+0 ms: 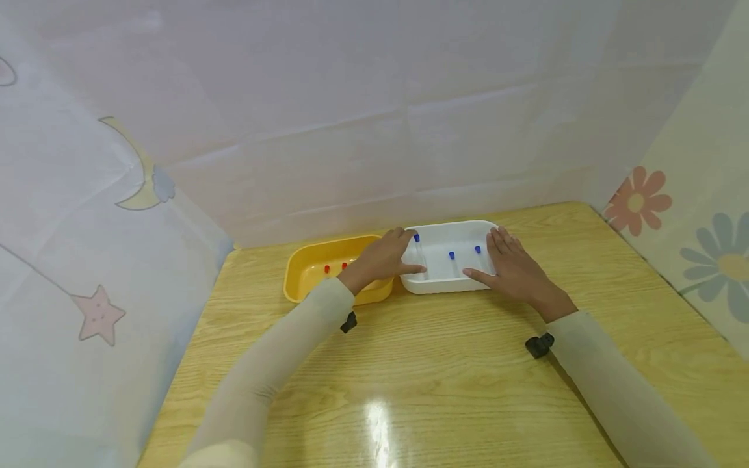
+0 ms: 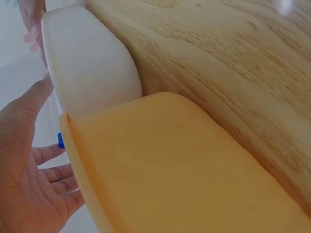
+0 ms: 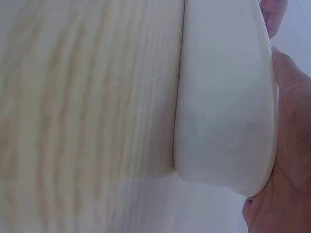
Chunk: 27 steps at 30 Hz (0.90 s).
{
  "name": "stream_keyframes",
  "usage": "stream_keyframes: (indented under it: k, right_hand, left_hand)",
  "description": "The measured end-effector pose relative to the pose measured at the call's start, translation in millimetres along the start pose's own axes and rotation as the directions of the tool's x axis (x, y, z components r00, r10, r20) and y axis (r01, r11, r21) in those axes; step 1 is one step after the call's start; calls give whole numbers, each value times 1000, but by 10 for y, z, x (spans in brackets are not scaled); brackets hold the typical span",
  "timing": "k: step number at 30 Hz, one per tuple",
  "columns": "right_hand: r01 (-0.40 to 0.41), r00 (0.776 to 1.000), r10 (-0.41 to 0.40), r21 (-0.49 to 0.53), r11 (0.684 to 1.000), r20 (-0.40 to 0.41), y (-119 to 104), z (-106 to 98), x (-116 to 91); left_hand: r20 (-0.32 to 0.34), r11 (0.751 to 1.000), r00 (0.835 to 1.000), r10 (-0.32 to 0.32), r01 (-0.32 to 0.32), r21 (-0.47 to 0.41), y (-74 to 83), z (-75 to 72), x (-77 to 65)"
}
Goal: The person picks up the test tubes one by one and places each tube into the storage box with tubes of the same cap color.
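Note:
A white tray (image 1: 447, 286) holds three clear tubes with blue caps (image 1: 452, 255). My left hand (image 1: 381, 257) reaches across the right end of a yellow tray (image 1: 304, 247) to the white tray's left end. Its thumb and fingers are spread on either side of the leftmost blue-capped tube, fingertips close to that cap (image 2: 60, 140); whether they touch it I cannot tell. My right hand (image 1: 517, 270) rests on the white tray's right end, fingers extended along the rim and thumb over the front edge. In the right wrist view the palm lies against the tray's rim (image 3: 273, 97).
Red-capped tubes (image 1: 327, 268) lie in the yellow tray, partly hidden by my left hand and arm. Both trays stand side by side near the back edge of the wooden table (image 1: 445, 377). A pale cloth wall (image 1: 351, 162) rises behind, with printed walls at both sides.

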State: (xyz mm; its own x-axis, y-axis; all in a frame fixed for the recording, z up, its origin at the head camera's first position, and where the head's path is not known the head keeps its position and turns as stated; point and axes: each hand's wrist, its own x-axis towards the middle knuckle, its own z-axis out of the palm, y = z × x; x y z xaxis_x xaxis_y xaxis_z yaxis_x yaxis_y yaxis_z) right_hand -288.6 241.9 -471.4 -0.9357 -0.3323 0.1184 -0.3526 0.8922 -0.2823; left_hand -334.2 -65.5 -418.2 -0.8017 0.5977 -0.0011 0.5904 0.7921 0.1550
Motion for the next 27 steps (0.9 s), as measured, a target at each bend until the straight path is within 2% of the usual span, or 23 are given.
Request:
stream_keyframes:
  k: [27]
  right_hand:
    - [-5,1000,5,-32,999,-11,-54,-10,-23]
  left_hand:
    - [2,997,998,62,-62,33,99,71,144]
